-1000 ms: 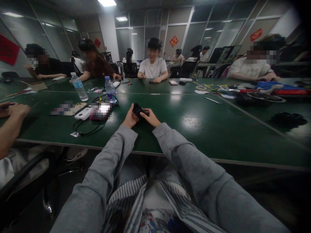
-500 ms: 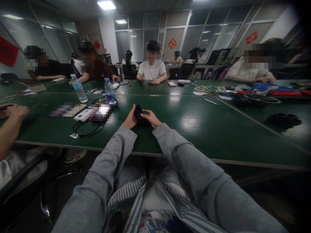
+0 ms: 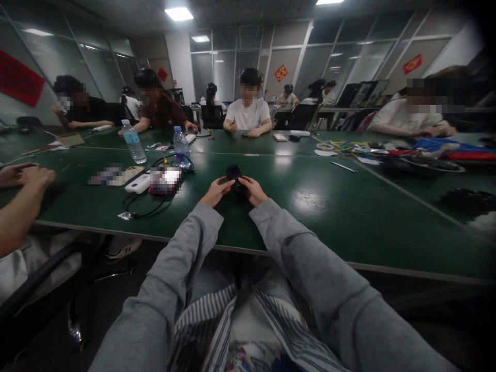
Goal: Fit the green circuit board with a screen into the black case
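Spanning the foreground, a green table (image 3: 329,222) stretches beneath both hands. The left hand (image 3: 217,191) and right hand (image 3: 253,190) face each other, both grasping a small black handheld device (image 3: 233,171). It sits between them, about equally near each, its far end jutting past the grip, long axis seemingly pointing forward across the table; exact tilt is unclear.
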A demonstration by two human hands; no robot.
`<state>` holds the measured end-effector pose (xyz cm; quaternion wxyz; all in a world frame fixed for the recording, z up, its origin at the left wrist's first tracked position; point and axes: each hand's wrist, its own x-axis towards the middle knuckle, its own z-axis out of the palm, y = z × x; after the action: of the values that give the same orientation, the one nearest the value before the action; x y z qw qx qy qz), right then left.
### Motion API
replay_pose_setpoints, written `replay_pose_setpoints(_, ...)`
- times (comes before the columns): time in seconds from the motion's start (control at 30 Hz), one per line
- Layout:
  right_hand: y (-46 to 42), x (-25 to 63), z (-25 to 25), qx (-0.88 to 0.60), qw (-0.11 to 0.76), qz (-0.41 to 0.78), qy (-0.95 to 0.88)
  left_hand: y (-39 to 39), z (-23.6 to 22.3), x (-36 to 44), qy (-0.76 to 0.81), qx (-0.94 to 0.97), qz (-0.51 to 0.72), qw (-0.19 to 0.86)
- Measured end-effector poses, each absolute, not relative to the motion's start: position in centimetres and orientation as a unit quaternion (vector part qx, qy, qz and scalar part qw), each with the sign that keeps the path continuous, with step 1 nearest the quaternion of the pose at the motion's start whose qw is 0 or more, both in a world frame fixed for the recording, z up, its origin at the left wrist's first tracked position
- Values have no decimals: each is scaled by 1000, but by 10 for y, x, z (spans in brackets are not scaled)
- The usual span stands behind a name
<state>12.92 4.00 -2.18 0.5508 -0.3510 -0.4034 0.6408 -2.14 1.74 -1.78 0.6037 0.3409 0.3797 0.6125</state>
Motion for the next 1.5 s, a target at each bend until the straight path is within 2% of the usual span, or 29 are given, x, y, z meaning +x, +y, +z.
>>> replay_pose_setpoints(0.37, 36, 130, -18, -351, 552, 629, -420, 19, -15, -25, 376, 333, 610, 613)
replay_pose_setpoints(0.57, 36, 128, -19, -349, 525, 625, -460, 10, -5, -28, 340, 304, 537, 710)
replay_pose_setpoints(0.7, 32, 124, -19, -359, 510, 622, -474, 6, -2, -30, 313, 266, 535, 739)
replay_pose_setpoints(1.5, 28, 126, -16, -340, 481, 645, -487, 1, 0, -23, 346, 233, 562, 714)
